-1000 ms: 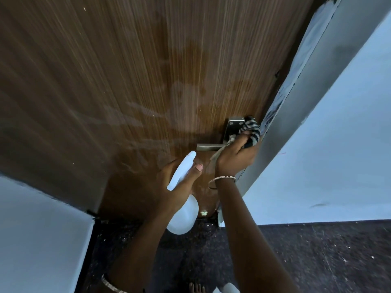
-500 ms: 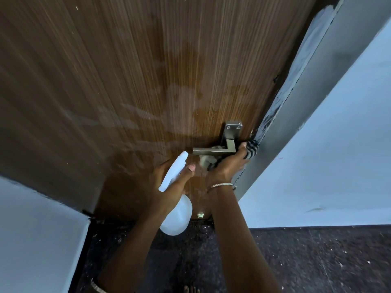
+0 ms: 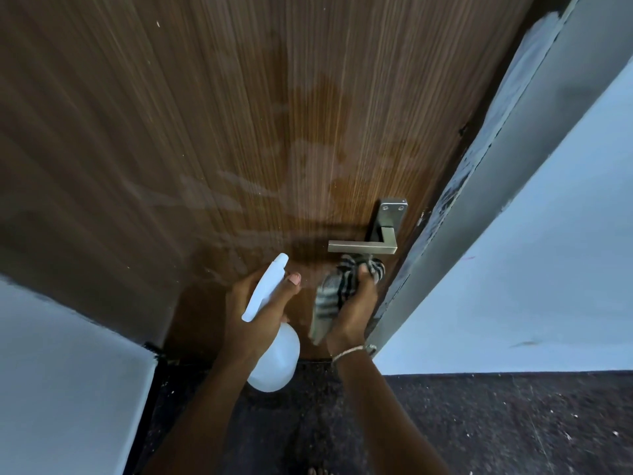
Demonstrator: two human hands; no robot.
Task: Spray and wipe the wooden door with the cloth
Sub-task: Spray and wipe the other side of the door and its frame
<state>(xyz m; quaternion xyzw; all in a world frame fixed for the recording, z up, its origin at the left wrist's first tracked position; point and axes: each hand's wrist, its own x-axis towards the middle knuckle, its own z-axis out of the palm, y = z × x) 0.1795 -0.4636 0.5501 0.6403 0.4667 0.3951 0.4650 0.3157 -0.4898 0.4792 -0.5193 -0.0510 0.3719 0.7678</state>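
Down from the top of the handle plate, where it sat a second ago, the right hand (image 3: 356, 308) has carried the striped grey-and-black cloth (image 3: 328, 298) to just under the lever, and the brushed-metal lever handle (image 3: 363, 247) now shows whole.

Head view: the right hand's fingers are curled tight round the bunched cloth, pressing its upper end against the brown wood-grain door (image 3: 239, 114) beside the door's right edge, while a loose tail of cloth hangs down past the palm. A thin metal bracelet (image 3: 349, 352) circles that wrist.

The left hand (image 3: 251, 315) grips the white plastic spray bottle (image 3: 275, 359) by its neck — fingers wrapped round it, thumb lying over the spray head, nozzle pointing up at the door left of the handle.

A darker damp patch and pale streaks mark the wood above and left of the handle. A grey door frame (image 3: 513, 166) runs up the right, with a pale wall (image 3: 548, 269) beyond it and a dark speckled floor (image 3: 496, 423) below.
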